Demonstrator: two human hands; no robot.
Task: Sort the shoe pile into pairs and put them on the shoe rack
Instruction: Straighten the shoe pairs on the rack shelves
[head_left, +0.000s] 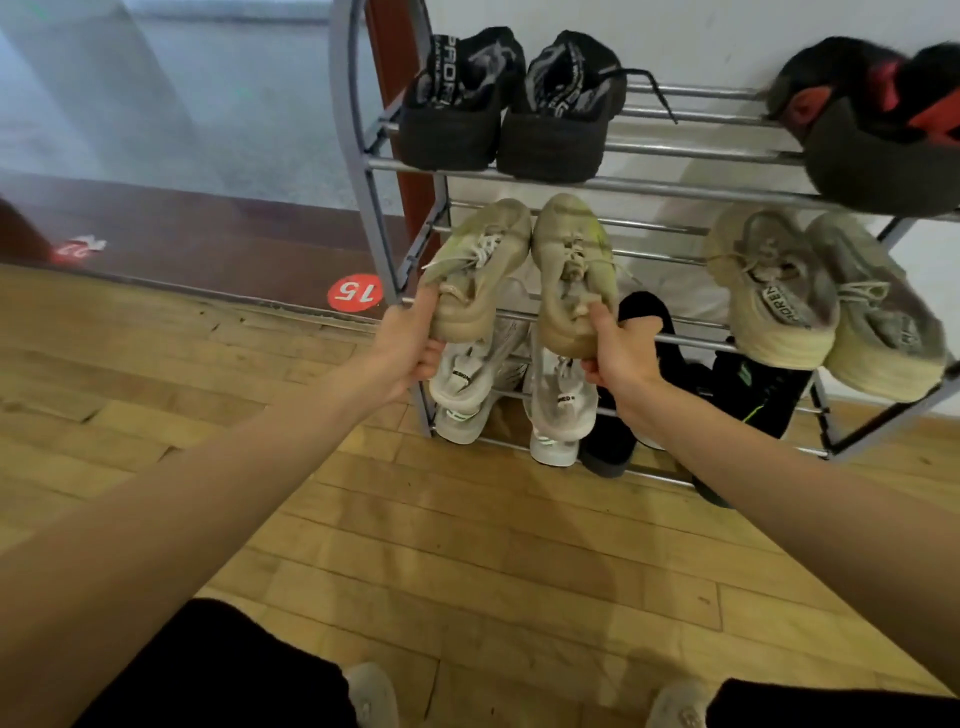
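Note:
A grey metal shoe rack (358, 156) with three tiers stands against the wall. My left hand (410, 343) grips the heel of a beige sneaker (478, 260). My right hand (618, 353) grips the heel of its matching beige sneaker (571, 260). Both shoes point toes-in over the left part of the middle tier, side by side and touching at the toes. I cannot tell whether they rest on the bars.
The top tier holds a black pair (504, 104) and a black-and-red pair (878, 114). A grey-beige pair (826, 301) sits on the middle tier's right. White shoes (509, 395) and black shoes (748, 389) fill the bottom tier. A red "15" sticker (355, 292) marks the wooden floor.

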